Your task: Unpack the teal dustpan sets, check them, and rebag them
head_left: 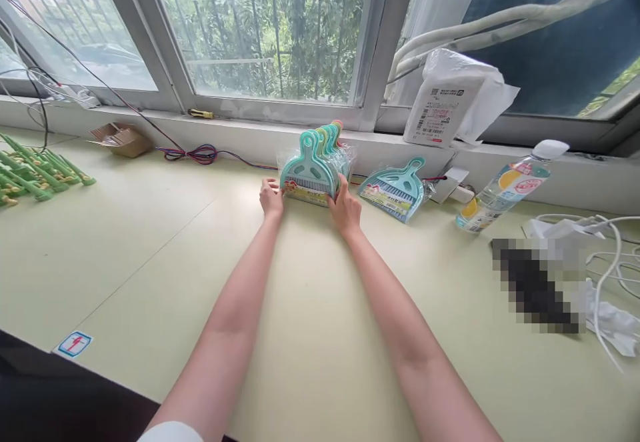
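A row of packaged mini dustpan-and-brush sets (311, 170) stands upright against the window ledge, handles up, in clear plastic. The front one is teal; behind it show other handles, some yellowish and one orange-red. My left hand (271, 199) grips the lower left edge of the front set with bent fingers. On the opposite side my right hand (346, 207) closes round the lower right edge, thumb in front and fingers behind. Just to the right, apart from the row, another teal dustpan set (395, 190) leans back against the ledge.
Green stalk-like items (37, 172) lie far left, near an open cardboard box (123, 141) and bundled wires (195, 154). A screwdriver (201, 114) rests on the sill. Rightward are a tissue pack (443, 105), a drink bottle (507, 189), white cables (613, 262) and a blurred dark object (537, 285).
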The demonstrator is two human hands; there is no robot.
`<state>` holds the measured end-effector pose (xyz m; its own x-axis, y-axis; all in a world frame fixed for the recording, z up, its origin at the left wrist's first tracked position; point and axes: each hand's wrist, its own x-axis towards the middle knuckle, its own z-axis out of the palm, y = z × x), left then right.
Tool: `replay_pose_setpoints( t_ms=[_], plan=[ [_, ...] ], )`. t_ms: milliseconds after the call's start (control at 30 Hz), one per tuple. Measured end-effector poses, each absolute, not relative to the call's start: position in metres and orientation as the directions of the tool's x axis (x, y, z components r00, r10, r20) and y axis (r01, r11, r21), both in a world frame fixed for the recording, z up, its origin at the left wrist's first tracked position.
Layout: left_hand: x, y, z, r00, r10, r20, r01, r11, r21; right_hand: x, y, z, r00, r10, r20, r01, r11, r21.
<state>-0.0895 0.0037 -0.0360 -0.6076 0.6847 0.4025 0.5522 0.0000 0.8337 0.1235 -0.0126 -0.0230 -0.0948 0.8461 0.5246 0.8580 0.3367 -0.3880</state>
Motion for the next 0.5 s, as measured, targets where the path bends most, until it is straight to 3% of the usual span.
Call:
replay_pose_setpoints(
  t_ms=[133,300,400,500],
  plan=[
    [-0.083,-0.003,-0.030,-0.587,0.642,0.493,0.680,0.062,0.730,0.125,-0.017,-0.022,-0.087,0.856,0.509,0.847,0.332,-0.414],
    [-0.067,-0.016,-0.023,-0.402,0.752,0.522,0.834,0.067,0.547,0.128,-0.020,-0.021,-0.005,0.826,0.563,0.771,0.362,-0.524],
    [-0.057,-0.024,-0.020,-0.256,0.794,0.551,0.910,0.006,0.415,0.149,-0.020,-0.017,0.304,0.710,0.635,0.736,0.248,-0.630],
    [-0.052,-0.031,-0.018,-0.193,0.810,0.554,0.940,-0.010,0.342,0.193,-0.015,-0.016,0.668,0.521,0.531,0.650,-0.062,-0.757]
  ],
)
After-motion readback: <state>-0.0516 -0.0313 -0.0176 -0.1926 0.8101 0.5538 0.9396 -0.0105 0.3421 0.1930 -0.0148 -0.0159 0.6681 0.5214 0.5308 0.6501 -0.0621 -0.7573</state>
